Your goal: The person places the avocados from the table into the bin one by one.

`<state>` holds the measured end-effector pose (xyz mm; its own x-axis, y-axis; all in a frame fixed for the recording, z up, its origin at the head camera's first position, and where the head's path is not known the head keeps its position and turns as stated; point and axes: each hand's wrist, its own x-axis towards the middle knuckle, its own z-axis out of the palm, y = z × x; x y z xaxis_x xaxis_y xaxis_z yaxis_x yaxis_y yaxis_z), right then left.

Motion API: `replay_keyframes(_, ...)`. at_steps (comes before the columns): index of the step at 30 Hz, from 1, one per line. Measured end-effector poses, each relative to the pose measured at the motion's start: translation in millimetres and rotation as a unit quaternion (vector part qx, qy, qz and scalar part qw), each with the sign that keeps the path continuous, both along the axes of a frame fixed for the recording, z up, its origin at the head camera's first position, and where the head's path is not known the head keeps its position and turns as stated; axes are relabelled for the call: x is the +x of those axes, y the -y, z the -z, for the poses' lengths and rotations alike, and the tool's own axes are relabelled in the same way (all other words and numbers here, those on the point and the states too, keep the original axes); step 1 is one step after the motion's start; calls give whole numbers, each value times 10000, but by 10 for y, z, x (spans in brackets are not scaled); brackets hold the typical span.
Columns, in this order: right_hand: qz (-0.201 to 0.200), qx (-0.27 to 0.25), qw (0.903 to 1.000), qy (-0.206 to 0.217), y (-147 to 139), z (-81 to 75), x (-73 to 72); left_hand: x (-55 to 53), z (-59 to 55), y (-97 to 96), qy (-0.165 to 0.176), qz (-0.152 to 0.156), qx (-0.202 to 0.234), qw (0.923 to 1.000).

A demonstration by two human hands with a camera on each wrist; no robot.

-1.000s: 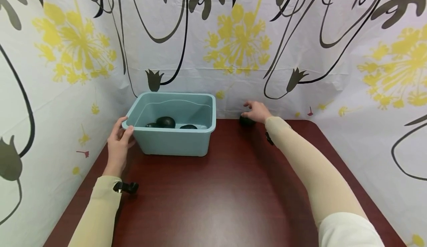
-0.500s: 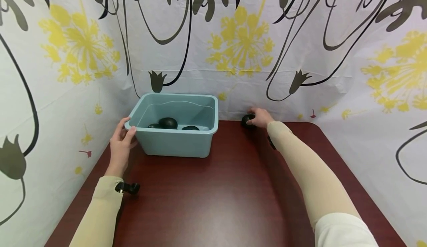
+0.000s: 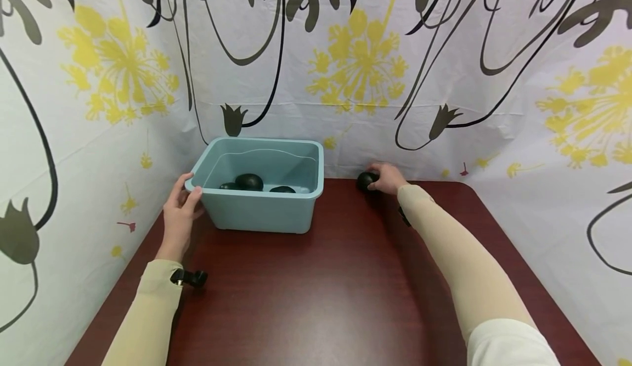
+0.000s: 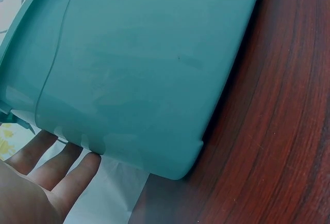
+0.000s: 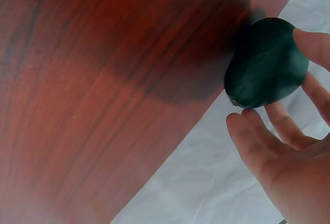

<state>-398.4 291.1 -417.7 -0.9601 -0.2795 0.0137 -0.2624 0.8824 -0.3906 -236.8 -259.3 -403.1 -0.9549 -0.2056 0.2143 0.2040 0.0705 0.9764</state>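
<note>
A pale blue-green plastic bin (image 3: pixel 261 212) stands on the table toward the back left. My left hand (image 3: pixel 179 212) holds its near left corner, thumb at the rim. In the left wrist view, fingers of that hand (image 4: pixel 51 182) touch the bin wall (image 4: pixel 144 69). Inside the bin lie dark avocados (image 3: pixel 249 181), partly hidden by the front wall. At the table's back edge, my right hand (image 3: pixel 389 179) grips another dark green avocado (image 3: pixel 366 180). Up close in the right wrist view, thumb and fingers (image 5: pixel 304 177) surround this avocado (image 5: pixel 265 61); its small stem end shows.
The dark red wooden table (image 3: pixel 296 289) has a rounded far right corner. A white patterned curtain (image 3: pixel 459 80) hangs along the back and both sides, close behind the bin and the right hand.
My right hand has come down from above the avocado and taken hold of it. The head view has shifted slightly. The left hand stays at the bin corner.
</note>
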Motion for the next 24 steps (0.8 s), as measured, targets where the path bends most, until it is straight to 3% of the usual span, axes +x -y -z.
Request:
replay_keyframes(11,45,-430,9990,93,47,134,98,-7,10,2,-34,42,-3,10000)
replay_keyframes(24,145,-535,9985,38,106,223,172,7,-3,-2,-24,22,12,10000)
